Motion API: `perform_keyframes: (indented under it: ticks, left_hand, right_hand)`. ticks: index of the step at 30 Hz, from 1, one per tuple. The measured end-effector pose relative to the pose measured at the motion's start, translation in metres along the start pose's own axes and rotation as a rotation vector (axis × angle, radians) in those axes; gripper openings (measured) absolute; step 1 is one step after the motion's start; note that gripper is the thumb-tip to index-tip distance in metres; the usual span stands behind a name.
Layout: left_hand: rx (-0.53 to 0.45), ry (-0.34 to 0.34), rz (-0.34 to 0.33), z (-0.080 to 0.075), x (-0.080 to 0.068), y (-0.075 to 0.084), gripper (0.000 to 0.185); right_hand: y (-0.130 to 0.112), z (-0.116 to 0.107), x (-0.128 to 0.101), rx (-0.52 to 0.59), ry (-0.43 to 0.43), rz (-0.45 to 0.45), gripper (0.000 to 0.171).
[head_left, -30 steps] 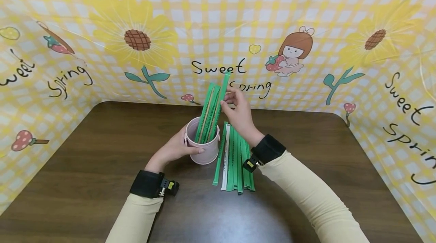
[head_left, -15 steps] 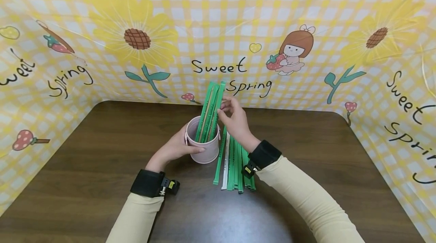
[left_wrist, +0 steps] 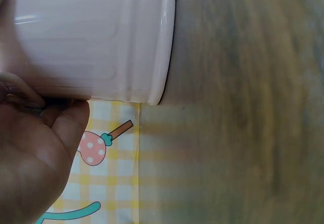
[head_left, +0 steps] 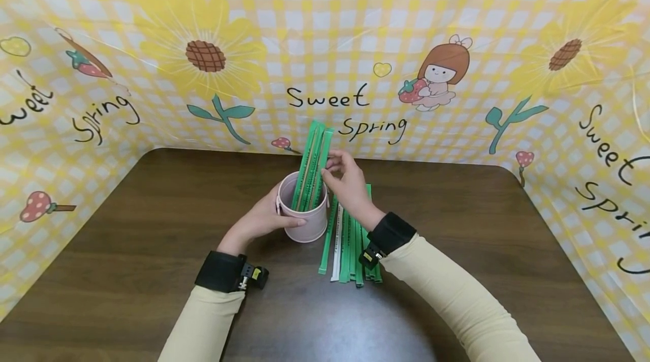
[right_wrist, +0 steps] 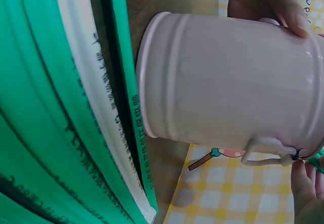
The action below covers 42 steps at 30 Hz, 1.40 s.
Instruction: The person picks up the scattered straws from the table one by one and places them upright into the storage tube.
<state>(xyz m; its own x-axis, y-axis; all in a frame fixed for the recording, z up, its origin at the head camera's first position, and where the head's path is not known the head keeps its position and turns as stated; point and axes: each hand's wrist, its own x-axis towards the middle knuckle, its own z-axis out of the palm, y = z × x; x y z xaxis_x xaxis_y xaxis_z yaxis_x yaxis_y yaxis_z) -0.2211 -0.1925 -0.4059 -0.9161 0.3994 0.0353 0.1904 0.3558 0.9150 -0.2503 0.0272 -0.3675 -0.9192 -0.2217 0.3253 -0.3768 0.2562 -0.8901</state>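
A pink ribbed cup (head_left: 304,220) stands mid-table with several green paper-wrapped sticks (head_left: 312,162) upright in it. My left hand (head_left: 264,216) grips the cup from the left, thumb across its front; the left wrist view shows the cup (left_wrist: 96,37) against my palm (left_wrist: 35,153). My right hand (head_left: 335,173) is just right of the cup's rim and pinches the rightmost green stick (head_left: 325,148). In the right wrist view the cup (right_wrist: 228,82) and its small side handle (right_wrist: 268,150) fill the frame beside the lying sticks (right_wrist: 35,113).
A row of green wrapped sticks (head_left: 350,243), one of them white (head_left: 337,252), lies on the dark wood table (head_left: 127,249) right of the cup, partly under my right wrist. A yellow checked sunflower backdrop (head_left: 325,40) walls in the back and sides.
My right hand has come down with the green stick, sliding it into the cup; its top now sits level with the others. The left hand keeps its hold on the cup.
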Motion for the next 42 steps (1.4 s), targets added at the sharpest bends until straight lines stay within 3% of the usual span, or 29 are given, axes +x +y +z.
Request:
perform_keyframes:
  ticks: [5, 9, 14, 19, 27, 31, 42]
  left_hand:
    - [0.006, 0.007, 0.025, -0.007, -0.002, 0.001, 0.100]
    - [0.012, 0.020, 0.039, -0.014, -0.003, 0.001, 0.099]
    - [0.018, 0.018, 0.015, -0.017, -0.005, 0.000, 0.100]
    - [0.017, 0.019, 0.018, -0.017, -0.001, 0.003, 0.100]
    - [0.016, 0.008, 0.035, -0.013, 0.007, 0.011, 0.100]
    - [0.000, -0.009, 0.034, -0.007, 0.007, 0.008, 0.101]
    - [-0.009, -0.001, 0.027, 0.001, 0.004, -0.003, 0.101]
  right_hand:
    - [0.001, -0.011, 0.004, -0.098, -0.086, 0.043, 0.048]
    - [0.014, -0.035, 0.006, -0.230, -0.138, 0.092, 0.040]
    - [0.041, -0.062, 0.002, -0.311, -0.241, 0.288, 0.038]
    - [0.052, -0.070, 0.001, -0.352, -0.297, 0.442, 0.040]
    - [0.052, -0.075, 0.003, -0.505, -0.287, 0.433, 0.035]
    - [0.057, -0.074, -0.004, -0.526, -0.277, 0.454, 0.031]
    - [0.065, -0.069, -0.010, -0.531, -0.276, 0.491, 0.040]
